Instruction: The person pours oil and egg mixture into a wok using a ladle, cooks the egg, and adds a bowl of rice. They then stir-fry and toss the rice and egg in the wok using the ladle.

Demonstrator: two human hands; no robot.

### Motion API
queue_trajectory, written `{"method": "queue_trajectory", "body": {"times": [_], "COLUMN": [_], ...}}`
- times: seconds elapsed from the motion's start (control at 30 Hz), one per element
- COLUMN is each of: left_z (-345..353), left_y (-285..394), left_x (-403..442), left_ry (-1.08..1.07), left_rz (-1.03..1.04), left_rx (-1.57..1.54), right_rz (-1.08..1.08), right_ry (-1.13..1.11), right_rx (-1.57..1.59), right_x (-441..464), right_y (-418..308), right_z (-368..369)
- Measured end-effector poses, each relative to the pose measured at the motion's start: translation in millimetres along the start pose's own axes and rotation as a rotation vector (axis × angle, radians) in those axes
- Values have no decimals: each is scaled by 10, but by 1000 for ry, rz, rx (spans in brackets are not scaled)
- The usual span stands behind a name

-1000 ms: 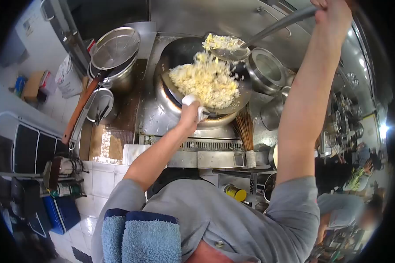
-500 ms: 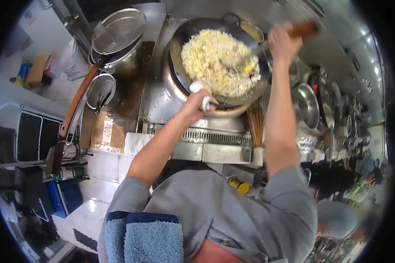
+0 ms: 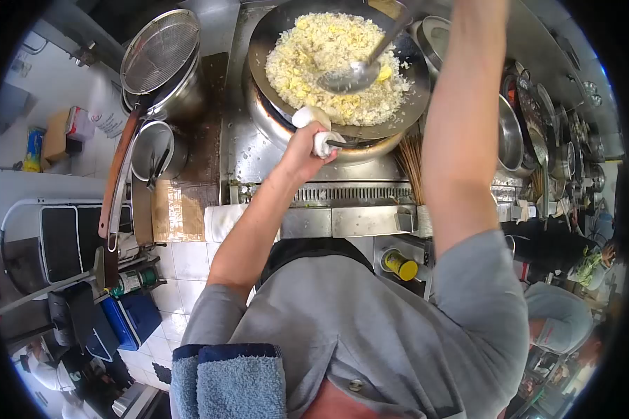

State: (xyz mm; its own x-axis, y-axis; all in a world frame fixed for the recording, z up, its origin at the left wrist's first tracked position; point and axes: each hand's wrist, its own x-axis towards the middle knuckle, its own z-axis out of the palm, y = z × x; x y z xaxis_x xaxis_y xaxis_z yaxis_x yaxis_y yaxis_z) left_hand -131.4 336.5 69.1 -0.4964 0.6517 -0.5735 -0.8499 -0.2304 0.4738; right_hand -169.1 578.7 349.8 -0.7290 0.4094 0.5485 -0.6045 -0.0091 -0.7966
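Observation:
My left hand is closed round a folded white cloth at the near rim of a large dark wok. A dark metal loop, seemingly the wok's handle, pokes out of the cloth. Rice with yellow egg pieces fills much of the wok. A steel ladle rests its bowl in the rice, its shaft slanting up to the top edge. My right arm reaches up past the wok's right side; the right hand's fingers are cut off by the top edge, at the ladle's far end.
A mesh strainer with a long wooden handle lies over a pot at left. Below it stands a small steel pot with utensils. A bamboo brush stands right of the stove. Pans and another person are at right.
My right hand has gone up, beyond the frame's top. The ladle has shifted left within the rice, its shaft now steeper. The left hand still grips the cloth; the whole view has shifted somewhat.

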Motion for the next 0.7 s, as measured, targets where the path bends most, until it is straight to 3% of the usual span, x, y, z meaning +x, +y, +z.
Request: {"method": "queue_trajectory", "body": {"times": [0.1,0.17,0.23,0.27,0.3,0.43,0.5,0.57,0.6,0.7], "left_z": [-88,-180,-133,-119,-146,-239,-153,-134,-172,-177], "left_y": [-26,-69,-16,1,5,-30,19,77,40,28], "left_x": [117,159,148,110,83,203,64,55,129,126], "left_ry": [-65,-102,-116,-122,-114,-134,-95,-77,-65,-91], "left_rz": [-9,-14,-25,-38,-62,-115,-112,-131,-141,-153], "left_rx": [-31,-31,-16,2,20,85,131,165,128,90], "right_rz": [-163,-127,-80,-191,-265,-229,-94,-55,-181,-354], "right_ry": [469,417,273,218,267,279,311,290,135,217], "right_rx": [-284,-132,-8,-98,85,-79,33,-13,-135,-195], "right_x": [-930,-677,-326,-532,-941,-1183,-734,-1023,-1358,-1432], "right_y": [427,702,458,164,-10,844,622,53,-58,675], "right_z": [551,167,-150,-143,107,-70,-208,0,-8,-106]}}
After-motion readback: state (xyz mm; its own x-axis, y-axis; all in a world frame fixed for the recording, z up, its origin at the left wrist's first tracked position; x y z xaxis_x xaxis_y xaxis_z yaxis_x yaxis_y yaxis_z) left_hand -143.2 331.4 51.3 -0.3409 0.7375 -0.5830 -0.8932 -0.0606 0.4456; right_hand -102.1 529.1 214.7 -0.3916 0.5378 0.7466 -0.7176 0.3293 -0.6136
